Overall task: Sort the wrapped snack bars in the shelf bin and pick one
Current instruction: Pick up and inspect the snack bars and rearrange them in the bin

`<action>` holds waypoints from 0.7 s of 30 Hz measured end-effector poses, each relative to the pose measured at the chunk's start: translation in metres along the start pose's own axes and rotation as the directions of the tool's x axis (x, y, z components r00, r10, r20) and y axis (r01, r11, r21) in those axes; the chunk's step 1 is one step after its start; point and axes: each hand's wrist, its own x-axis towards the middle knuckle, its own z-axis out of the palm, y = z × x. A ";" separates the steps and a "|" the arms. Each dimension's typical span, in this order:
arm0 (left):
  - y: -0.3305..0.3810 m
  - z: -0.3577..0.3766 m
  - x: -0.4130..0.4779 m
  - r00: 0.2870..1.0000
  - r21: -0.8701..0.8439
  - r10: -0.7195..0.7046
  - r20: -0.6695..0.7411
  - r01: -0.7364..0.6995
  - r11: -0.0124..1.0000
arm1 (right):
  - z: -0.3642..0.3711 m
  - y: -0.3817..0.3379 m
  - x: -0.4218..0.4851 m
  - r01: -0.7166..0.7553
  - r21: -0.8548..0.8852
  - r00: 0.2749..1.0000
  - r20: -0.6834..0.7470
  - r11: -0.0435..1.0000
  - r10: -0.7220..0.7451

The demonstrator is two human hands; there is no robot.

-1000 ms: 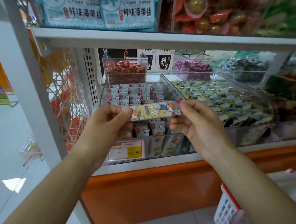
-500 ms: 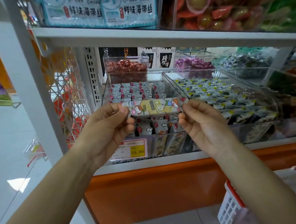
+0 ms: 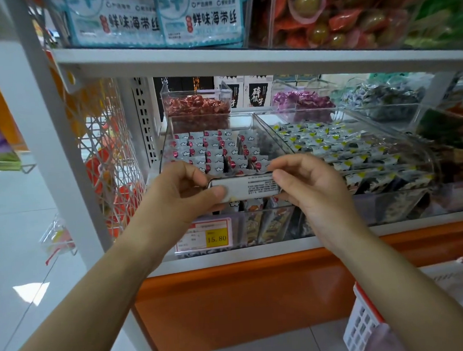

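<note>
A long, flat snack bar in a white-backed wrapper (image 3: 248,187) is held in the air just in front of the shelf, level with the front rim of the clear plastic shelf bin (image 3: 165,147). Its long axis runs flat from left to right, one end toward each hand, and the white back, printed with small dark text, faces the person. The left hand (image 3: 182,194) grips the left end, thumb across the face and fingers curled behind. The right hand (image 3: 315,189) pinches the right end between thumb and fingertips.

The bin behind it holds many grey-and-white wrapped bars with red dots and cloud marks (image 3: 212,152), standing on end in close rows; darker gaps show on the right side of it. A yellow-and-white price label reading 15.80 (image 3: 215,238) sits on its front wall. Touching its right side, a wider clear bin (image 3: 373,207) holds flat packs in yellow, black and white (image 3: 340,152). Behind stand smaller clear boxes of red-wrapped sweets (image 3: 196,107) and purple-wrapped sweets (image 3: 301,100).

The white shelf board above (image 3: 245,60) carries pale blue printed packets (image 3: 161,19) and leaves open room over the bins. A white wire rack (image 3: 107,155) stands to the left. Below the shelf lip runs an orange base panel (image 3: 246,304), and a white slotted basket with a red rim (image 3: 366,321) sits low on the right.
</note>
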 end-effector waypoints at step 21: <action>0.009 0.004 -0.004 0.999 0.299 0.029 0.020 -0.033 0.954 | 0.007 -0.012 -0.006 0.198 -0.271 0.980 0.046 0.942 -0.193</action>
